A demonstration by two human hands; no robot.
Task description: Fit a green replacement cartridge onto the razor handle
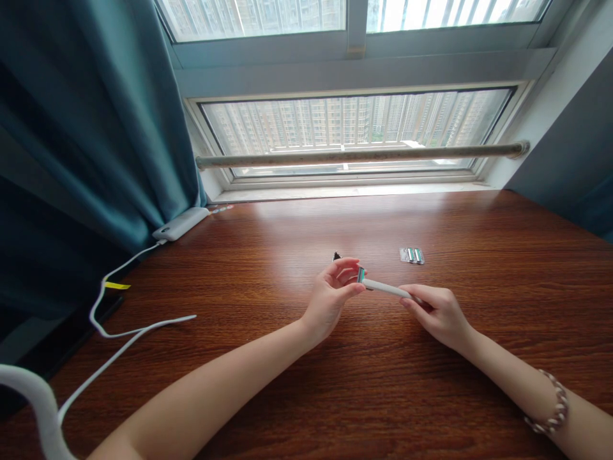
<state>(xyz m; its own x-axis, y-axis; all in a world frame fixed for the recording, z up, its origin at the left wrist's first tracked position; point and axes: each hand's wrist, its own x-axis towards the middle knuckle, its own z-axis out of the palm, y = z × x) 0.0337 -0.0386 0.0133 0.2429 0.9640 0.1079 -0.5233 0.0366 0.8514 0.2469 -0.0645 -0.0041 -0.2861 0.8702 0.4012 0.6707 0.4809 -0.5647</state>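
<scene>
A razor with a pale handle is held level above the wooden table, between both hands. My left hand pinches the razor's green-and-dark blade head between thumb and fingers. The far end of the handle sits in the closed fingers of my right hand. Behind my left hand, a small dark object shows only in part, so its kind is unclear. Beyond the right hand lies a clear plastic pack with two blade cartridges in it.
The brown table reaches to the window sill. On its left stand a white box-shaped device with a cable, a loose white cable end and a yellow tag. A blue curtain hangs at the left.
</scene>
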